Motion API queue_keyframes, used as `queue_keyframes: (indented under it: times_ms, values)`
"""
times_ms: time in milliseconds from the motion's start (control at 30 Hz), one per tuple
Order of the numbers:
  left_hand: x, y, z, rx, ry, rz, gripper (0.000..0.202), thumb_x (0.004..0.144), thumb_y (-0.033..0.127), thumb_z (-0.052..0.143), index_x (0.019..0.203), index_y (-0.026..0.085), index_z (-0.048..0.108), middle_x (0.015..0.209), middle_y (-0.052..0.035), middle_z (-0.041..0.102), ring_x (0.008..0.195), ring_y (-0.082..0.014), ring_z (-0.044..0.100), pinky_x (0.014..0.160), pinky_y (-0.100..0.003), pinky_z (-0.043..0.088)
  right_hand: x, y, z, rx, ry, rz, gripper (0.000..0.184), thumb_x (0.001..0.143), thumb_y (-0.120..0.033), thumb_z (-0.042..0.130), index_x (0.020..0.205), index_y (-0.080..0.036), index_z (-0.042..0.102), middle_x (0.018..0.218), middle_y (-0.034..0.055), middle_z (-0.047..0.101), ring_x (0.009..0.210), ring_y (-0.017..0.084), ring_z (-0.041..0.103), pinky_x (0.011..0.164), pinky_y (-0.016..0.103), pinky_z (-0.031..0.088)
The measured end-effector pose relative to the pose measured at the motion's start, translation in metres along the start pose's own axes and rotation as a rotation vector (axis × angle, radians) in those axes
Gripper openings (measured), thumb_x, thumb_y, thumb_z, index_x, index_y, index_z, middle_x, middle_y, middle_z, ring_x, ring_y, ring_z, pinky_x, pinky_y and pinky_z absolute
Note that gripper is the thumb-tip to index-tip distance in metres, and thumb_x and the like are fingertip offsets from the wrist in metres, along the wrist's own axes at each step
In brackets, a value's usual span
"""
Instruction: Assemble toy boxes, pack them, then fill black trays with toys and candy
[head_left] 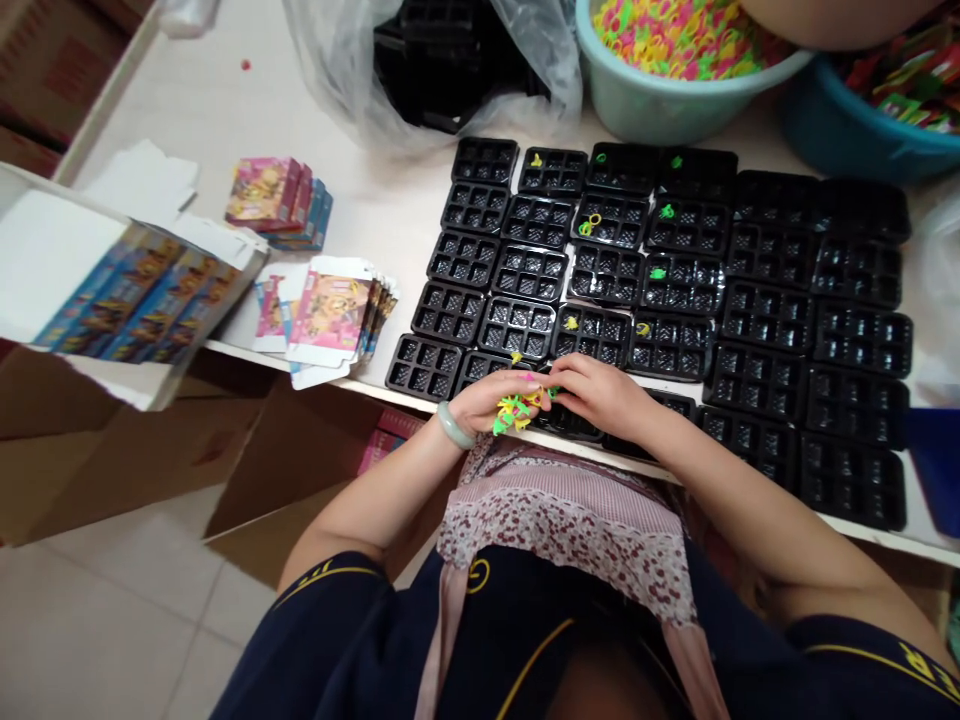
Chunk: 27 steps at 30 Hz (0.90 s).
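being held in the cupped left hand (484,398), fingers curled, are small toys (517,410), met by the right hand (604,394), fingers bunched, any pinch untellable, while few trays (628,213) seem started and most left.

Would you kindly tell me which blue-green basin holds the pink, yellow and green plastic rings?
The pale basin, left of the dark teal basin: plastic rings are heaped in it, while the other shows mostly red and green pieces.
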<state>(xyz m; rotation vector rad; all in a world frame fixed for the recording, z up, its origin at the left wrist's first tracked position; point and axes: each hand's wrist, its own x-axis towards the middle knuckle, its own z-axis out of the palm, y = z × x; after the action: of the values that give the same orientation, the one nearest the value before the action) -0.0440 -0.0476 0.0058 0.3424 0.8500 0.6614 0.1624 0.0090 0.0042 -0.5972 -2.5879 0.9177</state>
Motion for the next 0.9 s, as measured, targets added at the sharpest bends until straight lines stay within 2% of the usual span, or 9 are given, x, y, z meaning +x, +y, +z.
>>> queue_keyframes:
  times_ms: [133,300,467,633,767,900]
  values:
    - [-0.01,0.004,-0.007,-0.035,0.054,0.074,0.035,0.075,0.021,0.07,0.108,0.007,0.069,0.075,-0.0066,0.068,0.055,-0.0058,0.055,0.048,-0.015,0.038,0.002,0.005,0.004,-0.041,0.088,0.056,0.023,0.09,-0.018,0.054,0.111,-0.022,0.063,0.11,0.0093,0.061,0.099,0.023,0.06,0.083,0.041,0.053]
    - [-0.03,0.012,-0.027,-0.056,0.161,0.18,0.032,0.077,0.022,0.068,0.105,0.007,0.07,0.076,-0.0068,0.068,0.054,-0.0052,0.055,0.046,-0.014,0.04,0.008,0.012,0.007,-0.176,-0.032,0.094,0.019,0.086,-0.02,0.063,0.104,-0.02,0.066,0.106,0.01,0.062,0.095,0.026,0.059,0.082,0.043,0.052]
    - [-0.049,0.018,-0.046,-0.105,0.259,0.282,0.028,0.075,0.021,0.068,0.1,0.007,0.07,0.073,-0.0054,0.067,0.053,-0.0058,0.057,0.042,-0.012,0.039,0.041,0.006,0.012,-0.162,0.033,0.038,0.014,0.092,-0.024,0.056,0.101,-0.024,0.067,0.1,0.0071,0.062,0.09,0.023,0.057,0.078,0.037,0.049]
    - [-0.066,0.02,-0.058,-0.166,0.369,0.352,0.024,0.079,0.02,0.064,0.099,0.008,0.069,0.072,-0.0047,0.067,0.054,-0.0068,0.06,0.041,-0.011,0.04,0.07,0.008,0.023,-0.298,-0.054,-0.024,0.015,0.089,-0.017,0.055,0.09,-0.023,0.07,0.092,0.0076,0.062,0.083,0.022,0.055,0.069,0.035,0.043]
    - [-0.072,0.015,-0.067,-0.206,0.377,0.346,0.023,0.08,0.019,0.063,0.099,0.007,0.068,0.072,-0.005,0.066,0.052,-0.0058,0.059,0.042,-0.011,0.041,0.073,0.01,0.025,-0.22,-0.012,0.003,0.018,0.09,-0.019,0.052,0.088,-0.023,0.069,0.093,0.0075,0.061,0.084,0.022,0.056,0.068,0.034,0.044]
    - [-0.072,0.012,-0.071,-0.241,0.354,0.348,0.023,0.079,0.02,0.065,0.098,0.008,0.069,0.07,-0.0046,0.066,0.049,-0.0048,0.056,0.039,-0.011,0.037,0.085,-0.003,0.035,-0.103,0.023,-0.015,0.018,0.091,-0.022,0.051,0.091,-0.025,0.07,0.093,0.0067,0.062,0.086,0.021,0.058,0.071,0.035,0.046]
